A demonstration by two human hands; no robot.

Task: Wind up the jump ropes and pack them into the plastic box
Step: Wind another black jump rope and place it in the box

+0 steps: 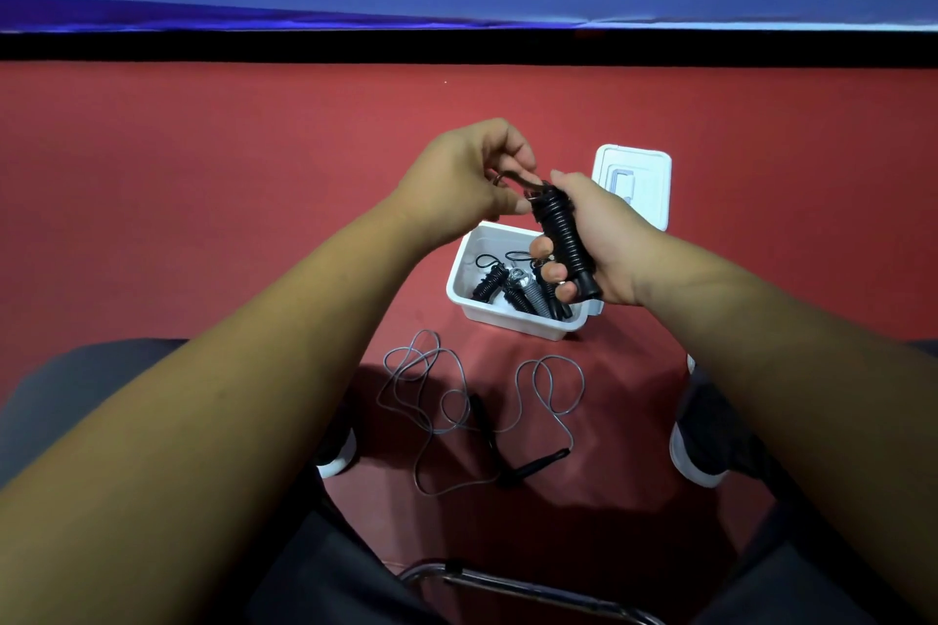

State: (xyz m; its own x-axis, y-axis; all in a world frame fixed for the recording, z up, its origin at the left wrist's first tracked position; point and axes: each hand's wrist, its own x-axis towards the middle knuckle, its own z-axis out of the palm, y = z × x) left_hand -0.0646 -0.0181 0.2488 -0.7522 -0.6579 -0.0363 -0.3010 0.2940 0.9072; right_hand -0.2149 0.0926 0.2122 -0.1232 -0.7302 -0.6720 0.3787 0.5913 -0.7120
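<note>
Now right hand [611, 239] grips a wound jump rope [563, 231]; left hand [457, 175] pinches its cord end.

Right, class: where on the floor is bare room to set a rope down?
Free: red floor left of the plastic box up to the black strip, and right of the lid. Crowded: between the shoes, where the loose rope sprawls.

Wound ropes [512, 287] crowd the box [512, 316]; a loose rope [440, 401] sprawls just before it.
</note>
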